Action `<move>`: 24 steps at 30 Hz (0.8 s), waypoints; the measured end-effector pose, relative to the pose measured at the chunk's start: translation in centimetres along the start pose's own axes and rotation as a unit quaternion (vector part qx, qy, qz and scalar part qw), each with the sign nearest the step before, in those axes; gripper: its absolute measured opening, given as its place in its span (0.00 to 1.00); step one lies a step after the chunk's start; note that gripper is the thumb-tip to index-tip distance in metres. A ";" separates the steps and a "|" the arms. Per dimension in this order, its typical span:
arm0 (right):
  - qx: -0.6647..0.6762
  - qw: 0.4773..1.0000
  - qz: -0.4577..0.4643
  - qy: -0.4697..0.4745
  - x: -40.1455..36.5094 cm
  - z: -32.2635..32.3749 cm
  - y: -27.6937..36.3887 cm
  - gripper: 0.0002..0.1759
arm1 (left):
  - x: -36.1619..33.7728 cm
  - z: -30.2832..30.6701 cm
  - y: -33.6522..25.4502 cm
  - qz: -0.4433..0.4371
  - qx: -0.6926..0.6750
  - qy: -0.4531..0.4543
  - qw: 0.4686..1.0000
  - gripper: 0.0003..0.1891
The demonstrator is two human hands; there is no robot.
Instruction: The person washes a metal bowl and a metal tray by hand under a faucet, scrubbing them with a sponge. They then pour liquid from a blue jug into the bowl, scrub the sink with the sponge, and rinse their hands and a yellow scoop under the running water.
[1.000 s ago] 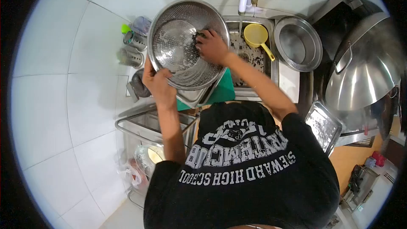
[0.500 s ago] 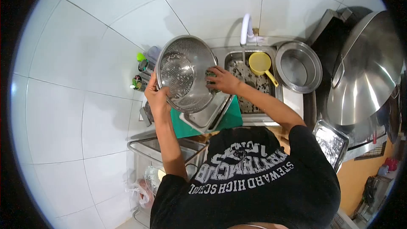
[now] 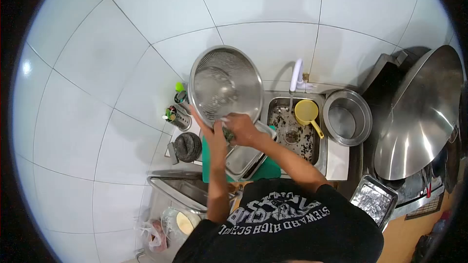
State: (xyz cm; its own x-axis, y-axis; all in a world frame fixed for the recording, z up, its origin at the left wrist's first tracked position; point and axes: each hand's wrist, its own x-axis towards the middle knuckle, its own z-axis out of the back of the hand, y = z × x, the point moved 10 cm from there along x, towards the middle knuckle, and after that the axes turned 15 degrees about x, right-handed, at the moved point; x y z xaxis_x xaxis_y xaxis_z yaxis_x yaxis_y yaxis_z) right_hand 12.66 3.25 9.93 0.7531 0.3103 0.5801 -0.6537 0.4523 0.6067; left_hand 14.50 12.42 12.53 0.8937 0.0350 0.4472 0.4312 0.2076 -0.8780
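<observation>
A perforated metal colander [image 3: 226, 87] is tilted up in front of the white tiled wall, its inside facing me. My left hand [image 3: 214, 136] is closed on the colander's lower rim. Against that same rim, close beside the left hand, my right hand [image 3: 242, 129] presses a dark green scouring pad [image 3: 227, 134], partly hidden by the fingers. Below the hands, a rectangular steel tray [image 3: 242, 160] lies on a green board [image 3: 267, 169].
Right of the hands, water runs from a white faucet [image 3: 296, 75] into a sink [image 3: 319, 158] holding dark scraps and a yellow dipper [image 3: 306, 111]. Metal basins [image 3: 347, 142] and a large wok [image 3: 414, 122] stand farther right. A stone mortar [image 3: 187, 147] sits at left.
My right hand has moved with the scouring pad from the colander's right side to its lower rim, beside my left hand. My view has shifted, so the scene sits lower.
</observation>
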 end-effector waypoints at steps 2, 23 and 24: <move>0.011 1.000 -0.004 -0.002 -0.8 -1.3 -0.3 0.34 | -2.7 -0.6 6.0 0.249 -0.203 -0.053 0.945 0.33; 0.190 0.965 -0.133 0.124 -7.1 -6.1 -6.2 0.29 | -3.7 -0.3 7.8 0.208 -0.168 0.013 0.964 0.38; 0.165 0.961 -0.141 0.169 -7.1 -5.0 -6.6 0.25 | -4.0 -0.1 8.2 0.225 -0.167 0.009 0.960 0.38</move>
State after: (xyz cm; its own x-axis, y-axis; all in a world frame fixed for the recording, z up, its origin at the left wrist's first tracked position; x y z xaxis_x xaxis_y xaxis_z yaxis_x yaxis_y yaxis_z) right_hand 11.96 2.28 -0.94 0.8485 0.4937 0.1906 -0.3658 0.2867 0.8854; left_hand 14.49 13.91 3.50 0.9995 0.0294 0.0103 0.0146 -0.1493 -0.9887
